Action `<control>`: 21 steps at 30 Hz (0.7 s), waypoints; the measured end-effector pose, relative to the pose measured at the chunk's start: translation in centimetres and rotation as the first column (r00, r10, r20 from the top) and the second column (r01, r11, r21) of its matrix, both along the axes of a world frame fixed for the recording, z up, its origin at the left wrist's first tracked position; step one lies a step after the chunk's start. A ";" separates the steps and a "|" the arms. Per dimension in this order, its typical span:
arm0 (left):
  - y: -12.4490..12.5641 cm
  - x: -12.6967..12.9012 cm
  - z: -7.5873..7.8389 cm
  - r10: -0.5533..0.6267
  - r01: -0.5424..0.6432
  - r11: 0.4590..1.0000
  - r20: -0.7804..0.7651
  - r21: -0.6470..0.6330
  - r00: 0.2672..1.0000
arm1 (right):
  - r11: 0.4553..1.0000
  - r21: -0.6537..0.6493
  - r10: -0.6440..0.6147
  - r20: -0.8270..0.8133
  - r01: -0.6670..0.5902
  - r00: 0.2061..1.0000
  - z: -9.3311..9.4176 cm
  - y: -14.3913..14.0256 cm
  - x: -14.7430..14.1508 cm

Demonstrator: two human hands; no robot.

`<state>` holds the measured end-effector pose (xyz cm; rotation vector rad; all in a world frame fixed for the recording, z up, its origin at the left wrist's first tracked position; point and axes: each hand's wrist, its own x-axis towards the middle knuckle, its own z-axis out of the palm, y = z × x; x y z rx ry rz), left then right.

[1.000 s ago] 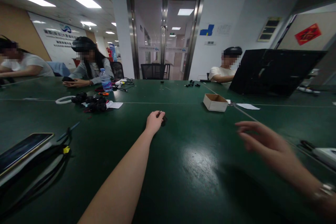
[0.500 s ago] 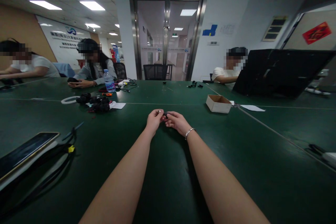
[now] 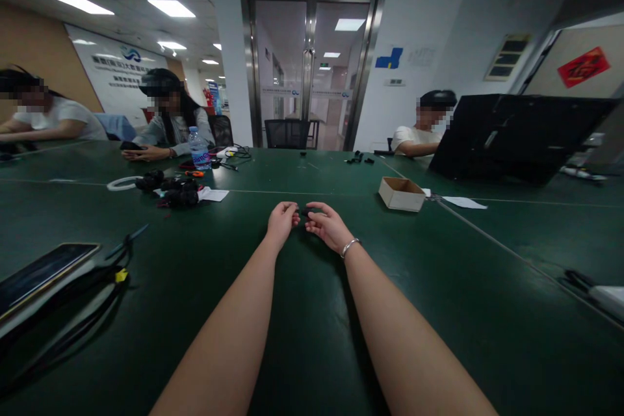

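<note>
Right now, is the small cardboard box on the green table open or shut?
Open: the small cardboard box shows no lid, its rim and inner walls exposed. Contents cannot be told.

small black part (image 3: 305,211): too small to identify, mostly hidden by fingers
dark phone (image 3: 41,270): cut off at left edge

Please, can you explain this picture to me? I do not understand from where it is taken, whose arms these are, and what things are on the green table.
The camera sits on a person's head and looks forward and down, so the two bare arms are that person's own. The left hand and the right hand meet over the dark green table and pinch a small black part between the fingertips; it is too small to identify. On the table lie a small open cardboard box, a clear plastic water bottle, a heap of black parts and a flat phone. Other people sit at the far side.
</note>
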<state>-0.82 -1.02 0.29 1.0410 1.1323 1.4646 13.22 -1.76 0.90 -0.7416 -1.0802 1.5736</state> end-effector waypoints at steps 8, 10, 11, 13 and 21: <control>-0.9 0.5 1.0 -0.072 0.071 0.997 -0.027 -0.018 0.997 | 0.999 -0.006 -0.052 -0.003 0.052 0.999 -0.1 0.5 0.4; -0.9 0.5 1.1 -0.074 0.074 0.997 -0.044 -0.002 0.996 | 0.999 -0.001 -0.052 -0.009 0.052 0.999 -0.1 0.5 0.4; -0.9 0.5 1.1 -0.073 0.073 0.997 -0.051 0.008 0.996 | 0.998 -0.003 -0.056 -0.013 0.056 0.998 -0.2 0.6 0.4; -0.9 0.5 1.0 -0.073 0.076 0.997 -0.069 0.032 0.995 | 0.997 -0.007 -0.075 -0.020 0.075 0.997 -0.2 0.6 0.4; -0.4 0.1 0.3 -0.045 0.067 0.992 -0.199 0.105 0.979 | 0.994 0.000 -0.106 -0.015 0.106 0.994 -0.1 0.5 0.5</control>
